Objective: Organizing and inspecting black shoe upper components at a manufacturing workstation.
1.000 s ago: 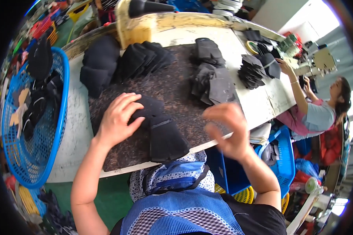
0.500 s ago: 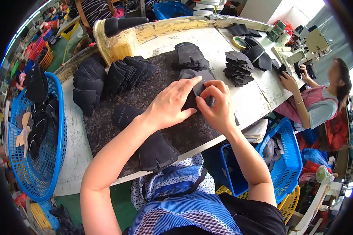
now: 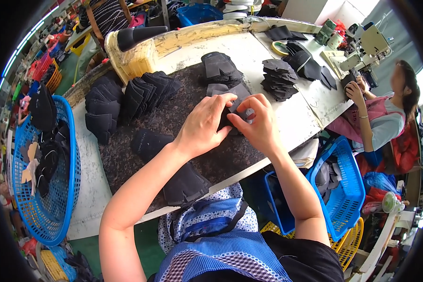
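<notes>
Both my hands meet over the dark speckled board (image 3: 113, 162) on the table. My left hand (image 3: 199, 124) is closed, its fingers and thumb curving round a small black cut piece (image 3: 225, 118). From the right, the thumb and forefinger of my right hand (image 3: 259, 126) pinch at the same piece; my fingers hide most of it. Flat grey pieces (image 3: 240, 92) lie just beyond my fingertips. Behind them sits a stack of black cut pieces (image 3: 220, 66). Nearer my body, a fanned row of black pieces (image 3: 187, 184) lies by the table edge, partly under my left forearm.
More black stacks stand at left (image 3: 102, 110), centre left (image 3: 150, 91) and right (image 3: 278, 80). A blue basket (image 3: 73, 155) is at the left, another blue basket (image 3: 345, 202) below the right edge. A co-worker (image 3: 385, 113) sits by a sewing machine (image 3: 369, 47).
My right hand has shifted slightly left and its fingertips have come nearer to my left hand's. The co-worker's hands have drawn together around a dark piece. The whole view has shifted a little.
</notes>
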Demonstrator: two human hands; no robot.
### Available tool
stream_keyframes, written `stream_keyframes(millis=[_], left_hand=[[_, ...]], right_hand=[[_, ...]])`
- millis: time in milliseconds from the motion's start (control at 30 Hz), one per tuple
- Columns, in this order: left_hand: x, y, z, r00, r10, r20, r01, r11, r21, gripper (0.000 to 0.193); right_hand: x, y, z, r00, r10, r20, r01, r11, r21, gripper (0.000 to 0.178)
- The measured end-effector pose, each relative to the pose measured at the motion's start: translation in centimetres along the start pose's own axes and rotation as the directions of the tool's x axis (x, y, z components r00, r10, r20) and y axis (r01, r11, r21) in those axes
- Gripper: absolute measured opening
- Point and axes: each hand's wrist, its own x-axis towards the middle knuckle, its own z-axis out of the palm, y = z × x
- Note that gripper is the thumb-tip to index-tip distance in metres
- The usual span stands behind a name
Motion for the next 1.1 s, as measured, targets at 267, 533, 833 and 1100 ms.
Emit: stream_keyframes(millis=[267,533,833,1100], left_hand=[[0.4,-0.6,-0.2,0.997,0.055,0.062,-0.062,0.990,0.129,0.060],[1.4,0.2,-0.7,0.989,-0.056,-0.140,0.044,0.996,-0.083,0.024],[2.0,-0.5,0.8,0.928,-0.361,-0.089,0.351,0.930,-0.110,0.034],[2.7,-0.5,-0.2,0.871,-0.468,0.150,0.490,0.848,-0.203,0.026]], right_hand=[[-0.7,2.7,-1.6,0.940,0.305,0.156,-0.338,0.752,0.566,0.014],[-2.2,2.2,-1.8,0.973,0.203,0.108,-0.226,0.759,0.611,0.009],[-3.7,0.9,1.4,0.946,0.325,-0.018,-0.242,0.739,0.629,0.010],[-3.2,0.2,0.3,0.961,0.273,0.036,-0.238,0.758,0.608,0.018]])
